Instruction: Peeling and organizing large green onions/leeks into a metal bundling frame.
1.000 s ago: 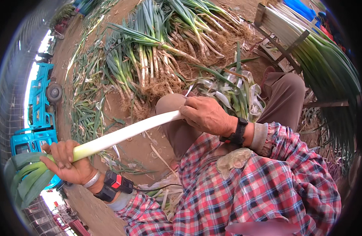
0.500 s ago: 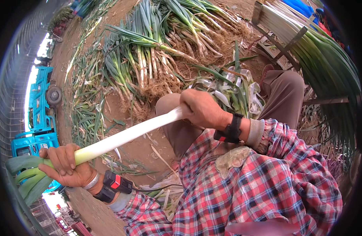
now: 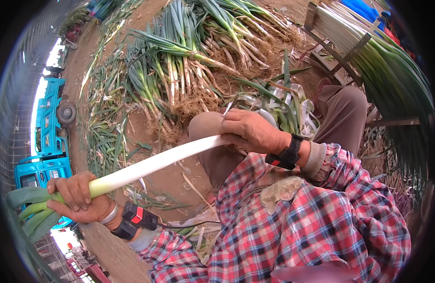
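Note:
A long, thick green onion lies slantwise across in front of me, its white shank bare and smooth. My left hand is wrapped round it where the white turns green, and the green leaves stick out past that fist at the far left. At the other end, my right hand has its fingers closed at the white tip, above my knee. A thin white strip shows above those fingers. The tip itself is hidden by the hand.
Untrimmed green onions with roots lie heaped ahead. Peeled skins pile up between my knees. At the right, a metal rack holds cleaned green onions. Leaf scraps litter the ground; a blue truck stands left.
My right hand has shifted slightly right and turned at the white end, and a thin white strip now shows above its fingers. The left hand keeps its grip almost unmoved.

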`<state>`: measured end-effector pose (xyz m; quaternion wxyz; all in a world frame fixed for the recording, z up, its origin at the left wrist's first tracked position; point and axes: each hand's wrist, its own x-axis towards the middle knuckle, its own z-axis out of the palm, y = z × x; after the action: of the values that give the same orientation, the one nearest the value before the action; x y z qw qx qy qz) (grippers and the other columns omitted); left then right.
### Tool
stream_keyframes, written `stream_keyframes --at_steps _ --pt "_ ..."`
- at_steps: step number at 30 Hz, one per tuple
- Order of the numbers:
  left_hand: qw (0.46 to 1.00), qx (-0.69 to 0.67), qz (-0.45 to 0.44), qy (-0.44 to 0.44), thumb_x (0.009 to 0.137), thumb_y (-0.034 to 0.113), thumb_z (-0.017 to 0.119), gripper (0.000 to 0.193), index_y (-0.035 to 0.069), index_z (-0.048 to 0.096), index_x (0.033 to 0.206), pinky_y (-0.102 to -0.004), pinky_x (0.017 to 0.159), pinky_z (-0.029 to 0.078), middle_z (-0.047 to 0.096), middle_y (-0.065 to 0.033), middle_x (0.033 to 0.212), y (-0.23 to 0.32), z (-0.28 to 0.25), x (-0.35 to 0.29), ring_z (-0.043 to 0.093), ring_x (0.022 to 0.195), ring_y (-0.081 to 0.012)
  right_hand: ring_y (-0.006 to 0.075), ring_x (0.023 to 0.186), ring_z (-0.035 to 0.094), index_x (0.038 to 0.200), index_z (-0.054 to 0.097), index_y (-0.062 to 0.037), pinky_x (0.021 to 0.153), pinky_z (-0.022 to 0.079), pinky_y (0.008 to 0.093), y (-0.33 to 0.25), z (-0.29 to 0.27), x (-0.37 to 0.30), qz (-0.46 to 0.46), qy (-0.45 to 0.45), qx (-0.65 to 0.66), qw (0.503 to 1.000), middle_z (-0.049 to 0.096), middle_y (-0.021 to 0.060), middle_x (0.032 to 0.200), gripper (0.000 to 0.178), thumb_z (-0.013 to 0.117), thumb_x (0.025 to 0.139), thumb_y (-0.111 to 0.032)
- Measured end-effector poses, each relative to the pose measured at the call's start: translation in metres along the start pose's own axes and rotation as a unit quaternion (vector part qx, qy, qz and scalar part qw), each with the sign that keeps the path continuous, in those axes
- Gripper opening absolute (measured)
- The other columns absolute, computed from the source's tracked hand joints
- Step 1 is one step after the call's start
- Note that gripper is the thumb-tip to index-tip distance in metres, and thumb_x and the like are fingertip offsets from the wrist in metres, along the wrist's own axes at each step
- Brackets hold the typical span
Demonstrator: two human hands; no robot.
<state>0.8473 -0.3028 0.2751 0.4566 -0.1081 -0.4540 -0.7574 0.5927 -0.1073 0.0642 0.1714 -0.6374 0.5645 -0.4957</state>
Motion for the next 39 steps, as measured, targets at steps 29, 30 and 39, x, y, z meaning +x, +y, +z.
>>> stream_keyframes --at_steps 29,30,39 --pt "0.998 -0.001 -0.055 -0.002 0.097 0.027 0.060 0.024 0.005 0.051 0.097 -0.0208 0.047 0.035 0.041 0.0047 0.056 -0.008 0.005 0.002 0.036 0.043 -0.0045 0.0312 0.074 0.061 0.093 0.061 -0.0055 0.063 0.049 0.0421 -0.012 0.010 -0.033 0.074 0.014 -0.066 0.995 0.056 0.0125 0.084 0.013 0.065 0.085 -0.015" --pt "0.998 -0.001 -0.055 -0.002 0.097 0.027 0.060 0.024 0.005 0.051 0.097 -0.0208 0.047 0.035 0.041 0.0047 0.056 -0.010 0.007 0.003 0.036 0.043 -0.0045 0.0315 0.074 0.061 0.092 0.060 -0.0054 0.062 0.049 0.0426 -0.011 0.015 -0.034 0.072 0.028 -0.093 0.993 0.055 0.0123 0.083 0.013 0.065 0.085 -0.015" --pt "0.997 0.040 -0.056 0.043 0.098 0.027 0.059 0.024 0.004 0.051 0.095 -0.0228 0.050 0.033 0.039 0.0040 0.057 -0.009 0.015 0.001 0.034 0.044 -0.0054 0.0344 0.074 0.061 0.089 0.055 -0.0038 0.064 0.051 0.0439 -0.004 0.025 -0.024 0.073 0.042 -0.119 0.989 0.057 0.0144 0.082 0.015 0.062 0.084 -0.016"
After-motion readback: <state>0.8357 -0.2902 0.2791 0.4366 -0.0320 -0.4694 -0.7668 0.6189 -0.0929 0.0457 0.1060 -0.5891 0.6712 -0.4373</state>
